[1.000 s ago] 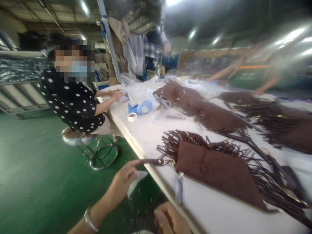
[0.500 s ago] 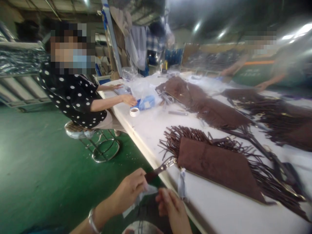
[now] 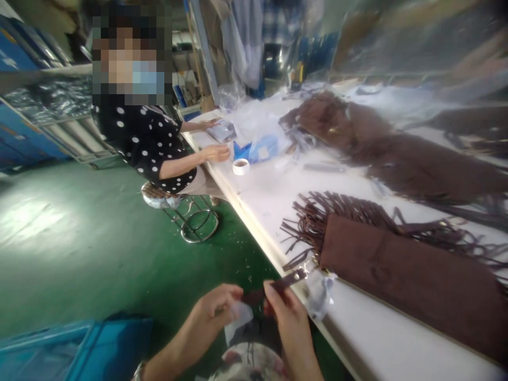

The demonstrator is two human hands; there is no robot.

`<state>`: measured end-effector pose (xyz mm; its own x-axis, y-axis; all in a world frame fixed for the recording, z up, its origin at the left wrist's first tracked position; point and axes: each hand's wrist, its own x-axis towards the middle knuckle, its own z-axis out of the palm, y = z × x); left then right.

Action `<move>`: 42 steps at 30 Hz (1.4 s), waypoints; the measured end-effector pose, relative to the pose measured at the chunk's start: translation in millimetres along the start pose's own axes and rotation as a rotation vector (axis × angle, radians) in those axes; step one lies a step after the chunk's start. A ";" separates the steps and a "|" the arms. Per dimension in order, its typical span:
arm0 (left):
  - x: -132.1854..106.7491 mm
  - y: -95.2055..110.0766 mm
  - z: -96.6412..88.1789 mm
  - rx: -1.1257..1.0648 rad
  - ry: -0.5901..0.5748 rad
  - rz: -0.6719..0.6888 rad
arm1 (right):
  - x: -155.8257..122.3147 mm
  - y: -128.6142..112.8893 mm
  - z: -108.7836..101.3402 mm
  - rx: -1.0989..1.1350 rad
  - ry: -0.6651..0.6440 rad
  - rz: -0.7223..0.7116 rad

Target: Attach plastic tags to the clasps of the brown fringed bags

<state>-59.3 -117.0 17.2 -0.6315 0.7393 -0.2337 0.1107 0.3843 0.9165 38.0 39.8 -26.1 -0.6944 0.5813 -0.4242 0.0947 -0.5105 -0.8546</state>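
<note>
A dark brown fringed bag [image 3: 400, 280] lies on the table near its front edge, its fringe [image 3: 341, 209] spread behind it. From its left corner a brown strap [image 3: 291, 279] runs out past the table edge on a metal clasp [image 3: 310, 264]. My right hand [image 3: 289, 315] pinches this strap between thumb and fingers. Close by on the left, my left hand [image 3: 210, 320] is closed on a thin whitish sheet [image 3: 238, 317] that hangs below its fingers. The strap's far end reaches those fingertips; whether they grip it too, I cannot tell. A small clear plastic packet [image 3: 320, 293] sits beside the clasp.
More brown bags [image 3: 432, 164] lie farther back on the white table [image 3: 273, 211]. A co-worker [image 3: 146, 143] sits at the left edge, near a tape roll [image 3: 241, 166] and blue-and-clear plastic [image 3: 262, 148]. A stool [image 3: 198, 225] and blue bin [image 3: 99, 349] are at left.
My right hand has moved up onto the strap from beside the whitish sheet. The view has turned left, bringing the blue bin in. The co-worker's near hand has left the blue plastic.
</note>
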 end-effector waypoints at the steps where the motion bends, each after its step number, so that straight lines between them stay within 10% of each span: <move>1: -0.5 -8.7 -1.5 -0.079 -0.009 -0.035 | -1.2 0.5 0.0 0.034 0.023 0.019; 13: 3.3 -48.5 -0.4 -0.292 -0.037 -0.181 | -13.7 -13.4 4.1 0.204 0.096 0.059; 42: 4.8 -14.7 4.6 0.124 0.057 -0.195 | -17.6 -8.1 -6.0 -0.162 0.063 -0.017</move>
<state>-60.5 -116.6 1.2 -0.6923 0.6131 -0.3806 0.0732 0.5844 0.8082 53.7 37.5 -13.6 -0.6510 0.6303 -0.4230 0.2006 -0.3946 -0.8967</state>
